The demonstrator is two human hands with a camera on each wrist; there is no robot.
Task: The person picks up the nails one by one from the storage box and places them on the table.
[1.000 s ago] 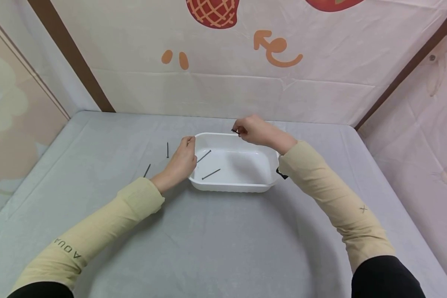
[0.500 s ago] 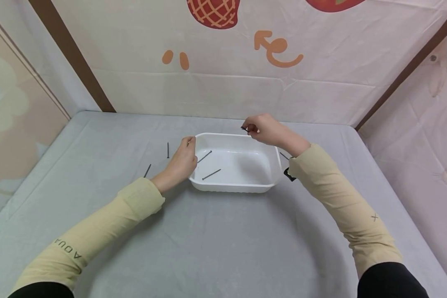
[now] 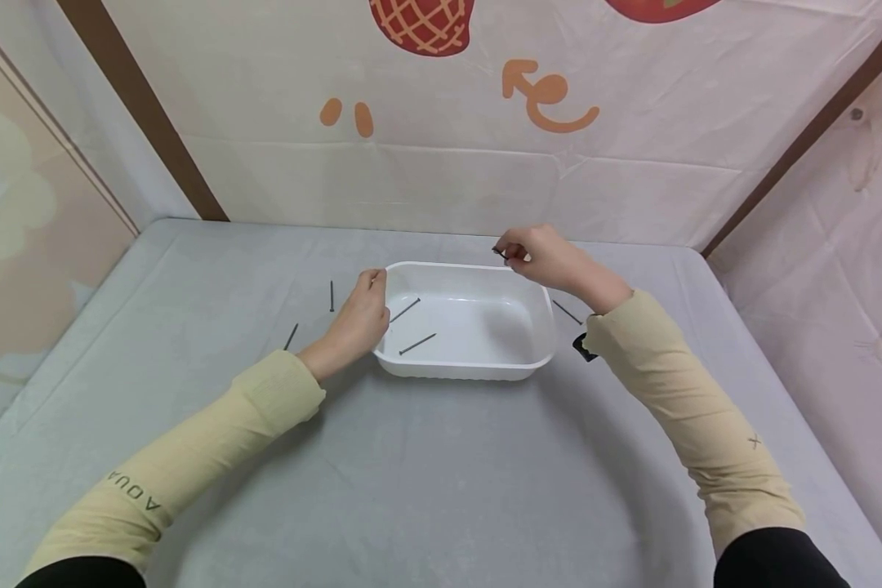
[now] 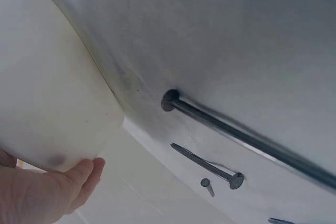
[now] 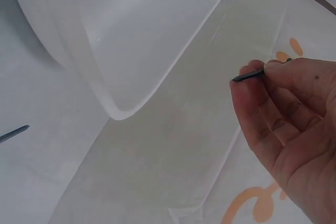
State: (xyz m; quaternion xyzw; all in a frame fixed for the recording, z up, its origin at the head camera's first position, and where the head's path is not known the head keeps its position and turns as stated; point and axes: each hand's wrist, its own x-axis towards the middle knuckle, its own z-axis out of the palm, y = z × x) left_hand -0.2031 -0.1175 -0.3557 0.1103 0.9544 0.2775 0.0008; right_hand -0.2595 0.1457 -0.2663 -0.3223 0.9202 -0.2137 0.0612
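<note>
A white rectangular plastic tub stands on the table, and two dark nails, a rear nail and a front nail, lie inside its left part. My left hand grips the tub's left rim; in the left wrist view the thumb and fingers show at the tub's corner. Over the back right rim, my right hand is raised. It pinches another nail between thumb and fingertips, apart from the tub.
Left of the tub, one nail and a second nail lie on the grey tablecloth. Another nail lies to its right. In the left wrist view, a long nail looks close. A printed cloth wall rises behind the table.
My right hand has moved to the right with the nail, from over the tub's back middle to its back right, uncovering a nail on the table. My left hand has stayed put.
</note>
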